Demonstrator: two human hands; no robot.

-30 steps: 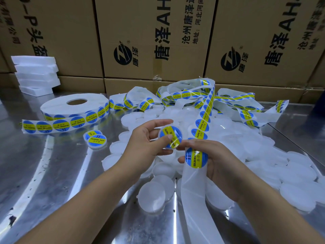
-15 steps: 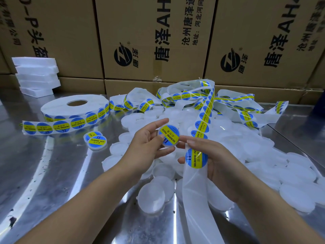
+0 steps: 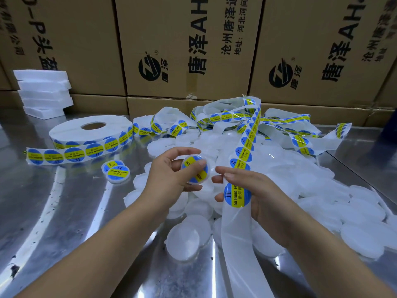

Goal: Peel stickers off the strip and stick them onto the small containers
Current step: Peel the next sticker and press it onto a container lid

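**Labelled container in your left hand, strip in your right**

Brown cartons printed with black characters wall off the back of a steel table. In front of you, a wide pile of blank white containers spreads from the centre out to the right. A large roll of blue-and-yellow stickers lies flat at the left. Loose loops of strip tangle over the back of the pile, and one length runs down to your right hand and off the near edge. A stack of white foam blocks sits at the far left against the cartons.

Your left hand grips one container above the pile, fingers curled round its rim and thumb pressed across the sticker on its face. Your right hand, just beside it, pinches the strip between thumb and fingers, with the next sticker lying just below the grip. Two labelled containers rest together on the table, left of your left hand.
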